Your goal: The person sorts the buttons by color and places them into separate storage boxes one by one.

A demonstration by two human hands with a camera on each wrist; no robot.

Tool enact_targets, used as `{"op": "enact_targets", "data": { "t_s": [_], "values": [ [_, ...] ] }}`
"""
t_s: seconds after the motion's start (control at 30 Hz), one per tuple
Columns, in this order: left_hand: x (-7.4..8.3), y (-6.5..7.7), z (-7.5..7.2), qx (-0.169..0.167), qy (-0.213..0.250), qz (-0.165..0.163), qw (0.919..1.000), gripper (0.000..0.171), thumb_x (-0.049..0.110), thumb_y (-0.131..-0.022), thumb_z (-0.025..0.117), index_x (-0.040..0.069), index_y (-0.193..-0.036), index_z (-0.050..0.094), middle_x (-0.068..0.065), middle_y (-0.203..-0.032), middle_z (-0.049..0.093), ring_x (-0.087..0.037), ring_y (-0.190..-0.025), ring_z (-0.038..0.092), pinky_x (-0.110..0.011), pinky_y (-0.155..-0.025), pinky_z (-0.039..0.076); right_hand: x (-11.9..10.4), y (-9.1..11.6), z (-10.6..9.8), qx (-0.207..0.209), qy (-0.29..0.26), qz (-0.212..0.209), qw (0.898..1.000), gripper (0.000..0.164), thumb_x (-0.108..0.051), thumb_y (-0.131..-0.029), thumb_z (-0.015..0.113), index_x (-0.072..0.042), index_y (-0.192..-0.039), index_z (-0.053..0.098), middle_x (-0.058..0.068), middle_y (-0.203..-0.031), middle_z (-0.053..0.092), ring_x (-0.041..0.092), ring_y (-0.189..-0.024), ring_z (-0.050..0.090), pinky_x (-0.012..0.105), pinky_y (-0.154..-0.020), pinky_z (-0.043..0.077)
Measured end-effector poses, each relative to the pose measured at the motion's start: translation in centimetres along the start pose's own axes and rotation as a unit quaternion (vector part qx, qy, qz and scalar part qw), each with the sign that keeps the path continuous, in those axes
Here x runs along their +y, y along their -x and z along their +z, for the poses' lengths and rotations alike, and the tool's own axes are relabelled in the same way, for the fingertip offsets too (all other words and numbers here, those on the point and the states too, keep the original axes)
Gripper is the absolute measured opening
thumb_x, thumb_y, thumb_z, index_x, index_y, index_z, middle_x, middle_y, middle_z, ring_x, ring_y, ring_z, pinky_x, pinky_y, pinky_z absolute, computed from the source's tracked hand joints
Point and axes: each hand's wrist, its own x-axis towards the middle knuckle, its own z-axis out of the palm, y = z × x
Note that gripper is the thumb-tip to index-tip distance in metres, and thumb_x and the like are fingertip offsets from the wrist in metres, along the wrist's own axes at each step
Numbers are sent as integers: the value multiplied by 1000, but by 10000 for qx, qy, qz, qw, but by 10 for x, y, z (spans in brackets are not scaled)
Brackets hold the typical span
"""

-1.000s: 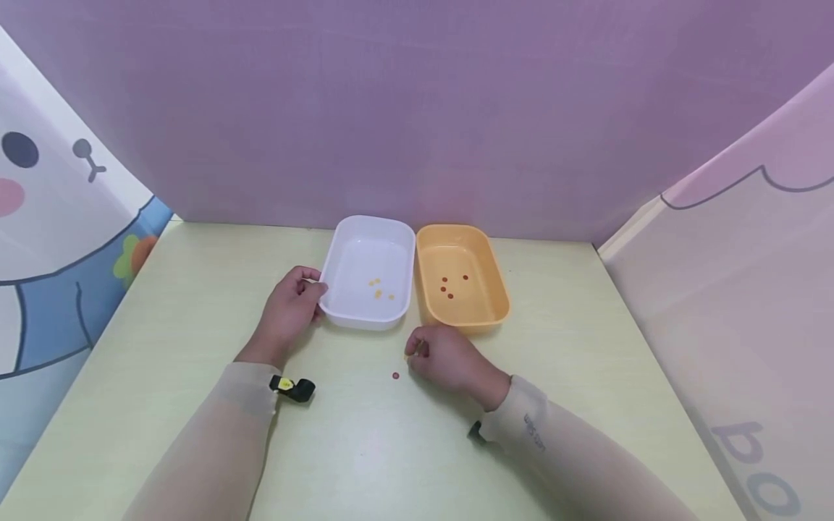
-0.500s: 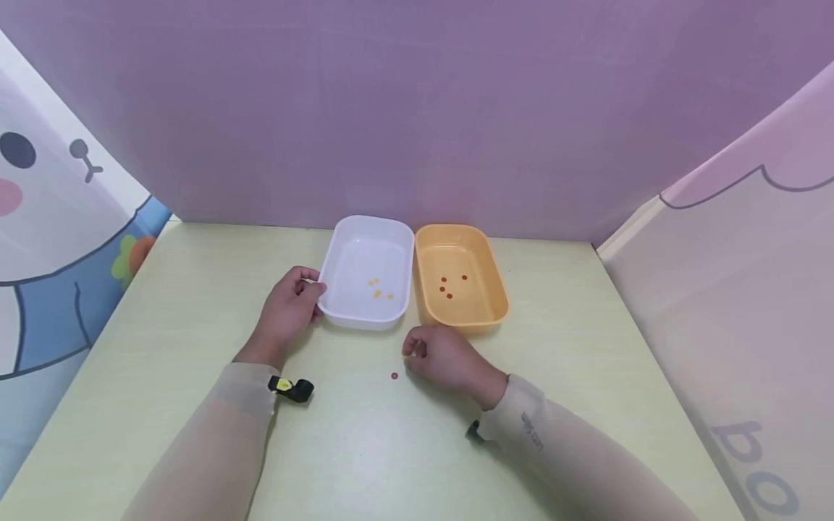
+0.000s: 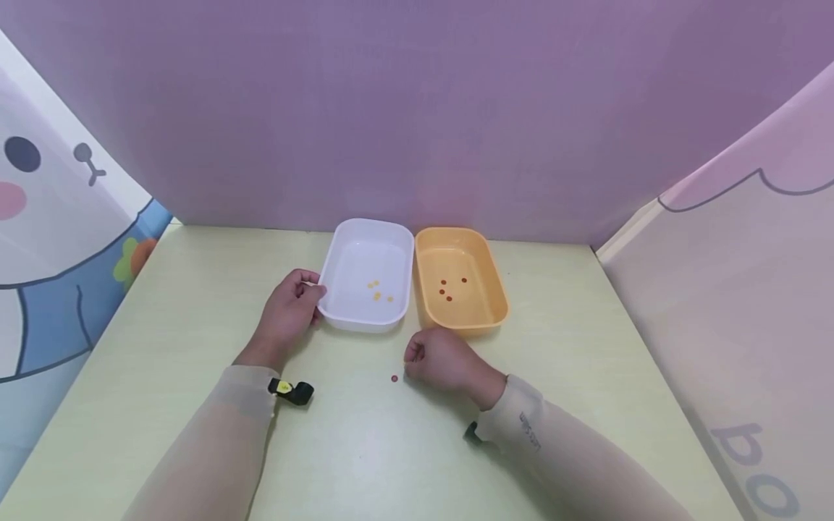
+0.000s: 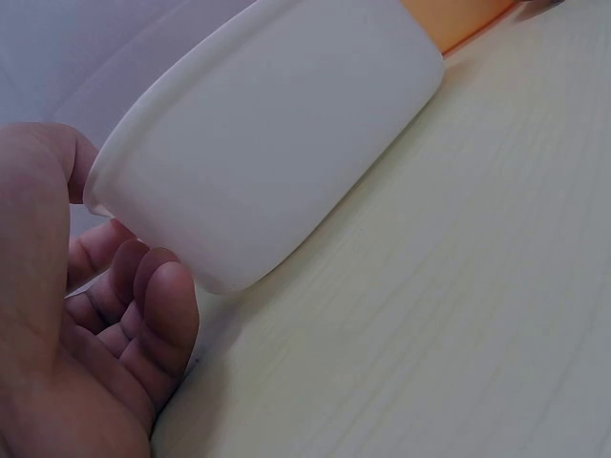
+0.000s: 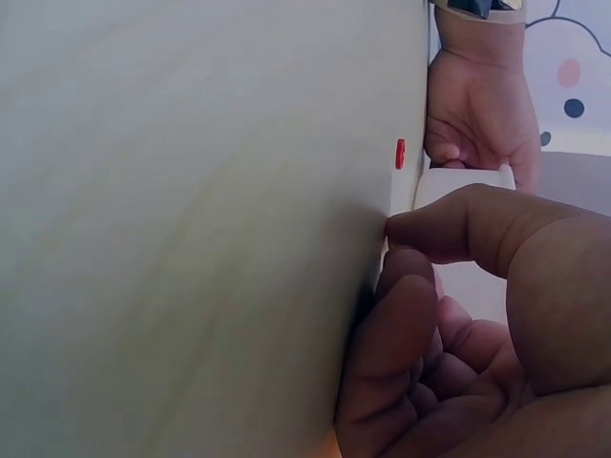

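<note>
My left hand (image 3: 288, 307) grips the left rim of a white plastic tray (image 3: 365, 319), thumb over the rim and fingers curled beneath, as the left wrist view shows. Several small yellow pieces (image 3: 376, 296) lie in the tray. My right hand (image 3: 443, 359) is low at the table in front of an orange tray (image 3: 465, 318), thumb and forefinger pinched together on a tiny yellow piece that they now almost wholly hide. Left of those fingertips lies a small round red button-like piece (image 3: 394, 378), seen edge-on in the right wrist view. Several similar red pieces (image 3: 449, 299) are in the orange tray.
Both trays stand side by side near the back edge of the pale table (image 3: 352, 463). A purple wall (image 3: 417, 116) rises behind them. Printed panels flank the table left and right. A black strap (image 3: 293, 391) is on the left sleeve.
The yellow piece that showed at my right fingertips is now nearly out of sight between them. Both hands and the trays have hardly moved; the head view has shifted slightly.
</note>
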Motion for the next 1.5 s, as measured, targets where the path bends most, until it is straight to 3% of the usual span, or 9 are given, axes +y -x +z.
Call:
{"op": "enact_targets", "data": {
  "t_s": [0.2, 0.6, 1.17, 1.3, 1.5],
  "values": [
    [-1, -1, 0, -4, 19, 17, 10000, 32, 33, -112, 59, 13, -139, 59, -12, -103, 62, -25, -83, 66, -31, -74, 59, -2, 2, -1, -38, -111, 110, 9999, 14, -19, -94, 84, -25, -83, 76, -10, -80, 73, 14, -83, 65, 32, -79, 56],
    [-1, 0, 1, 13, 43, 35, 10000, 32, 33, -113, 59, 13, -138, 60, -11, -104, 62, -24, -83, 66, -31, -73, 60, 3, 2, -3, -55, -212, -218, 9995, 22, -14, -91, 73, -24, -71, 71, -12, -66, 62, 9, -68, 58, 26, -67, 47],
    [-2, 0, -1, -9, 49, 28, 10000, 34, 33, -113, 59, 12, -140, 59, -12, -105, 62, -24, -84, 66, -32, -75, 61, 1, 8, -14, -614, -895, -39, 9941, 19, -20, -99, 70, -21, -81, 76, -8, -68, 58, 12, -67, 55, 28, -64, 44],
    [-1, 0, -1, -16, 58, 14, 10000, 35, 34, -113, 59, 12, -141, 59, -12, -106, 63, -24, -84, 67, -31, -75, 61, 1, 8, -19, -910, -1205, -53, 9885, 20, -20, -101, 68, -18, -82, 74, -5, -69, 59, 15, -68, 55, 29, -65, 45],
    [-1, 0, 0, -10, 10, 35, 10000, 35, 35, -113, 59, 13, -141, 59, -12, -106, 63, -25, -85, 67, -32, -76, 61, -7, 10, -35, -1205, -2098, -267, 9699, 15, -14, -97, 65, -12, -83, 72, 1, -73, 61, 18, -71, 58, 30, -68, 51]
  ]
}}
